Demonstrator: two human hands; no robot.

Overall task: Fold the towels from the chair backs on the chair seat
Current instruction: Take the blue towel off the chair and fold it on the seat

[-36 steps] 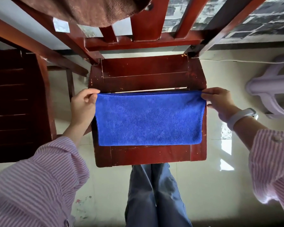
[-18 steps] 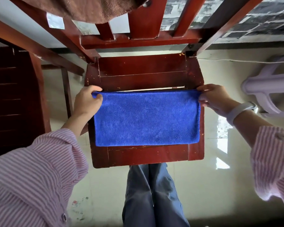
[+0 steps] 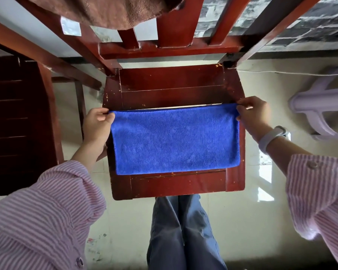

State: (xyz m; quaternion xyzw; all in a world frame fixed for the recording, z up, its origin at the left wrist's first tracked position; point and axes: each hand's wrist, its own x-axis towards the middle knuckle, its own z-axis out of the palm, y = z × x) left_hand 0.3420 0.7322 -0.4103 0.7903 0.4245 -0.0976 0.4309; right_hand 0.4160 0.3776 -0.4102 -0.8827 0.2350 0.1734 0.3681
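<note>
Both hands, left hand (image 3: 98, 123) and right hand (image 3: 252, 114), pinch blue towel (image 3: 176, 141) corners on wooden chair seat (image 3: 172, 88)

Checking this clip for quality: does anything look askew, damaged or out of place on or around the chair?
The blue towel lies flat and square on the chair seat, left hand and right hand pinching its far corners. Only oddity: chipped varnish along the seat's edges. The brown towel hangs on the chair back, unfolded.

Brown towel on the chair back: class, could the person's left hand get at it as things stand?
Probably not yet: the left hand is pinching the blue towel. Nothing blocks the brown towel otherwise.
</note>
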